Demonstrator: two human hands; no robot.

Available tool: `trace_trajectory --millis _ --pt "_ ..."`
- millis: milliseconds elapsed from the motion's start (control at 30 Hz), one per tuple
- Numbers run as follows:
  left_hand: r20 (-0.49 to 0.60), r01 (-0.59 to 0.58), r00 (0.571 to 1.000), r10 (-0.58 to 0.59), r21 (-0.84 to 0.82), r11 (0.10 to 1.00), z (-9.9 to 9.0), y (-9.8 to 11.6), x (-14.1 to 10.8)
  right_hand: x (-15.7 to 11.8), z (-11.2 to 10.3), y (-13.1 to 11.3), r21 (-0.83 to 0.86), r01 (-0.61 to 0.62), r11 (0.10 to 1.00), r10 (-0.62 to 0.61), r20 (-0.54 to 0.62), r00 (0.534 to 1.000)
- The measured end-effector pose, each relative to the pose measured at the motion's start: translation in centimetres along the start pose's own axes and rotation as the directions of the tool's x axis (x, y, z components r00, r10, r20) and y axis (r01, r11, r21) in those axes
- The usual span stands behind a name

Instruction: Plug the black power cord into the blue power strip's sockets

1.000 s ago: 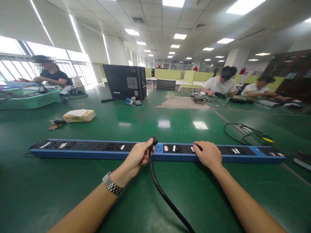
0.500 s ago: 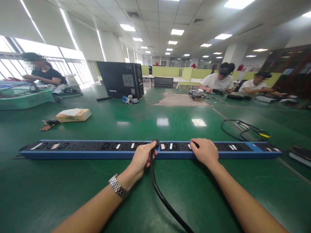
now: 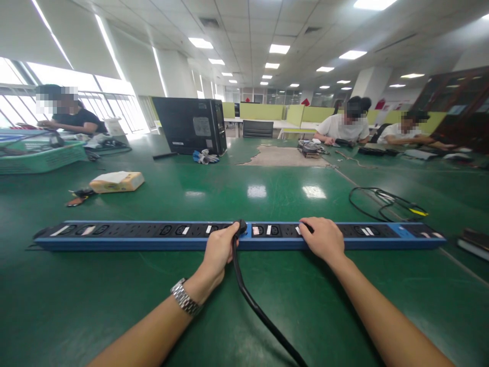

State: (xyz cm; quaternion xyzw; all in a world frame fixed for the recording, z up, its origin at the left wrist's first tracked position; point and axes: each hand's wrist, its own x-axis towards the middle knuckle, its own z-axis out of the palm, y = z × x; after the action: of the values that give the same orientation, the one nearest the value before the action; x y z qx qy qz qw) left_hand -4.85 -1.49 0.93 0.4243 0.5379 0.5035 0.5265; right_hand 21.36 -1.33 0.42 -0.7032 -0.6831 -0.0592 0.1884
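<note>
A long blue-and-black power strip (image 3: pixel 130 244) lies across the table in front of me, its sockets facing up and several white labels on it. My left hand (image 3: pixel 219 251), with a metal watch on the wrist, is closed round a black plug (image 3: pixel 242 227) at the middle of the strip. Whether the plug's pins sit in a socket is hidden. From it a thick black cord (image 3: pixel 254 306) runs down toward me. My right hand (image 3: pixel 324 238) grips the strip right of centre, its fingertips curled over the far side.
On the green table (image 3: pixel 171 199) are a tissue pack (image 3: pixel 118 182), a coiled black cable (image 3: pixel 376 196), a computer case (image 3: pixel 191 125), gloves (image 3: pixel 205 157) and a green basket (image 3: pixel 42 155). A dark flat object (image 3: pixel 473 244) lies at the right. Other people sit beyond.
My left hand and the plug have shifted slightly left along the strip, baring more of the blue patch beside it. My right hand keeps its place.
</note>
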Motion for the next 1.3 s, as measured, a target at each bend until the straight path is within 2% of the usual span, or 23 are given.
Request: trace_trajectory --millis 233,433,567,633,667,700,733,800,833,867,900,967,1100,1200,1300 --pt "0.067 0.018 0.997 -0.022 0.052 0.998 0.2 0.2 0.3 0.0 -0.1 -0.1 -0.002 -0.005 1.0 0.005 0.005 1.0" --pt "0.177 0.068 0.98 -0.089 0.12 0.99 0.3 0.0 0.1 0.0 0.2 0.0 0.0 0.003 1.0 -0.003 -0.014 1.0" --pt "0.19 0.018 0.98 -0.059 0.21 0.977 -0.4 0.0 0.2 -0.2 0.5 0.2 0.038 -0.005 0.999 0.008 -0.091 0.996" --pt "0.145 -0.084 0.988 0.047 0.263 0.961 -1.2 0.5 0.4 -0.4 0.2 -0.4 0.061 0.004 0.998 0.008 -0.183 0.983" --pt "0.102 -0.177 0.983 0.153 0.311 0.934 -1.7 0.7 0.6 -0.5 -0.2 -1.1 0.078 0.019 0.997 -0.002 -0.217 0.976" --pt "0.057 -0.291 0.955 0.292 0.383 0.877 -2.3 1.0 0.8 -0.6 -0.6 -2.1 0.105 0.039 0.994 -0.015 -0.228 0.974" --pt "0.03 -0.406 0.894 0.448 0.481 0.777 -2.9 1.3 1.1 -0.5 -1.0 -3.3 0.144 0.06 0.988 -0.029 -0.209 0.978" --pt "0.08 -0.55 0.724 0.685 0.667 0.503 -3.9 1.4 1.8 -0.2 -1.9 -6.3 0.259 0.068 0.964 -0.049 -0.078 0.996" --pt "0.152 -0.581 0.661 0.735 0.723 0.373 -4.4 1.3 2.2 0.1 -2.2 -8.0 0.298 0.048 0.953 -0.051 0.003 0.999" --pt "0.228 -0.596 0.626 0.746 0.757 0.268 -4.7 1.1 2.5 0.4 -2.4 -9.6 0.306 0.03 0.952 -0.052 0.064 0.997" --pt "0.291 -0.596 0.616 0.732 0.78 0.192 -4.9 0.9 2.7 0.8 -2.5 -11.1 0.29 0.018 0.957 -0.05 0.101 0.994" --pt "0.356 -0.574 0.632 0.689 0.812 0.108 -5.0 0.3 2.9 1.5 -2.2 -13.5 0.233 0.032 0.972 -0.072 0.168 0.983" --pt "0.376 -0.555 0.655 0.655 0.828 0.08 -4.8 -0.1 2.7 2.3 -1.3 -15.9 0.14 0.094 0.986 -0.128 0.26 0.957" --pt "0.367 -0.545 0.669 0.647 0.834 0.091 -4.6 -0.1 2.7 2.3 -1.9 -16.6 0.116 0.128 0.985 -0.153 0.242 0.958" --pt "0.36 -0.535 0.675 0.644 0.84 0.092 -4.7 0.0 2.8 2.3 -4.6 -16.5 0.203 0.138 0.969 -0.161 0.1 0.982"
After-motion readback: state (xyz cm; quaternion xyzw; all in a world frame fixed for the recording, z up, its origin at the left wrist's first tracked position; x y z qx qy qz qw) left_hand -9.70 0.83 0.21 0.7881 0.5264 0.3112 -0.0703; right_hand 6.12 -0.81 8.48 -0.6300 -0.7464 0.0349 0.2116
